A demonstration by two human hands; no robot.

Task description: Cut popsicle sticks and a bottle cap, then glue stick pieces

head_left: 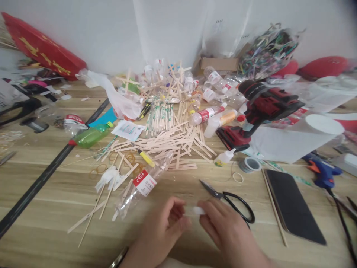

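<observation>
My left hand is at the near edge of the table, its fingers loosely curled and the thumb apart from them; nothing shows in its grasp. Facing it, my right hand pinches a small white piece, mostly covered by the fingers, so its kind is unclear. Black-handled scissors lie just beyond my right hand, blades pointing away to the left. A clear plastic bottle with a red and white label lies beyond my left hand, with wooden sticks beside and under it.
Many flat wooden sticks are heaped mid-table. A red cordless drill, glue bottle, tape roll, phone and blue glue gun occupy the right. Leftward lie a green bottle and a long black strip.
</observation>
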